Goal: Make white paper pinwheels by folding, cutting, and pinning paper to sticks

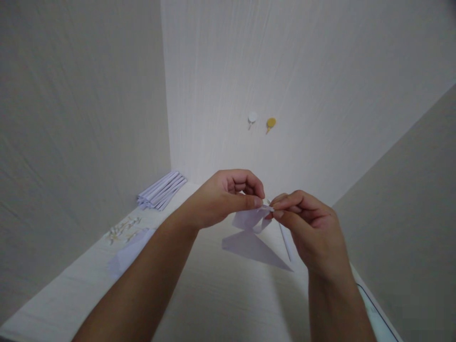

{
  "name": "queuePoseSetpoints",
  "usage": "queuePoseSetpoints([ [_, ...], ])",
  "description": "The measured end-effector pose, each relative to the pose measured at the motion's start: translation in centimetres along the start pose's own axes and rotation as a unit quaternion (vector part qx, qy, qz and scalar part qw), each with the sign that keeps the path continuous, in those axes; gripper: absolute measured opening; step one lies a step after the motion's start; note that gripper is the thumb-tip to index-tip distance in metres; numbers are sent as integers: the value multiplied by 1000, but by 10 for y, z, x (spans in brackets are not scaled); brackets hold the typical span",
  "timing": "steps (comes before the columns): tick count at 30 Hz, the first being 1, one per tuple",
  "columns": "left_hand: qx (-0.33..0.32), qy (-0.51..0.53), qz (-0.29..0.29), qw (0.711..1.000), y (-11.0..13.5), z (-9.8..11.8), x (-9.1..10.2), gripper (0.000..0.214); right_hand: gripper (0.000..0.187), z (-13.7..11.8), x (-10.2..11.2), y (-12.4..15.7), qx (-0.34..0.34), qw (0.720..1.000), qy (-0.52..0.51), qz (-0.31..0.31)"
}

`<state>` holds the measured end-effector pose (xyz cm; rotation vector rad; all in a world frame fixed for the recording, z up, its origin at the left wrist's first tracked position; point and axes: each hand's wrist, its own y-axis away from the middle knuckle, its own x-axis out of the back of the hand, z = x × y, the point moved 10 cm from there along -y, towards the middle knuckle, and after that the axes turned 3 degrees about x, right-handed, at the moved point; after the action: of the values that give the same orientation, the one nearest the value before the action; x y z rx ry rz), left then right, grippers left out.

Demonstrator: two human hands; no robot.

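Both hands meet above a pale desk (213, 294). My left hand (224, 197) is closed, thumb and forefinger pinching the top of a small white folded paper piece (251, 219). My right hand (306, 228) pinches the same piece from the right side, fingers curled. The paper hangs down between the two hands, creased into a small flap. Below it on the desk lies a flat triangular sheet of white paper (254, 249), and a thin white rolled paper stick (286, 242) lies just beside my right hand.
A bundle of white rolled paper sticks (162, 191) rests in the far left corner by the wall. Small loose bits (123, 228) and another white folded sheet (130, 251) lie at the left. Two round hooks, white (252, 118) and yellow (271, 123), stick on the back wall.
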<state>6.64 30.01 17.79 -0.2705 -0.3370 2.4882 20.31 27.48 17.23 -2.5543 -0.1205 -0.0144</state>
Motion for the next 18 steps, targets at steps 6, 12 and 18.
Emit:
queuePoseSetpoints([
  [6, 1, -14, 27, 1000, -1, 0, 4, 11, 12, 14, 0, -1, -47, 997, -54, 19],
  [12, 1, -21, 36, 999, 0, 3, 4, 11, 5, 36, -13, -5, -137, 976, -167, 6],
  [18, -8, -56, 44, 997, 0, 5, 8, 7, 6, 50, -19, -5, -194, 956, -222, 4],
])
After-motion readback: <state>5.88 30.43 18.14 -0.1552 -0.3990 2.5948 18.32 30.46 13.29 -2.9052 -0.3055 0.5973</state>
